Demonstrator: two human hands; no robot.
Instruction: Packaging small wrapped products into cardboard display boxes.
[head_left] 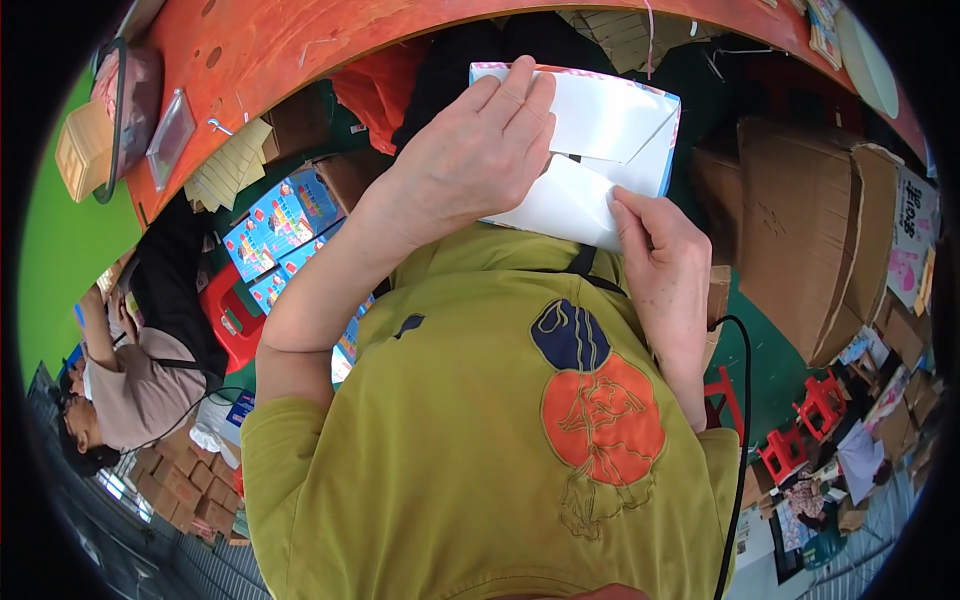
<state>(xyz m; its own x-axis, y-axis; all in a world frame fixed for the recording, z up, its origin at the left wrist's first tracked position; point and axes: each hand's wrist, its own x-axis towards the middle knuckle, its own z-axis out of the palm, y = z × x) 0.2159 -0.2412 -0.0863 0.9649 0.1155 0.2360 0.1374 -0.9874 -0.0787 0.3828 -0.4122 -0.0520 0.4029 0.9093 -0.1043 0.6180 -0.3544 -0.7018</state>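
A small cardboard box is held above my lap, its white inner flaps turned up and its coloured printing showing at the edges. My left hand lies across its left side, fingers close together over the white flap and bent a little onto it; the thumb is hidden. At the near right, my right hand pinches the corner of the near flap between thumb and fingers. That near flap stands partly raised, and the far flap is folded inward. What is inside the box cannot be seen.
Ahead curves a red-orange table edge. Blue printed boxes are stacked at my left, near a red stool. A large brown carton stands at right. Another person sits at left. A black cable hangs beside my right arm.
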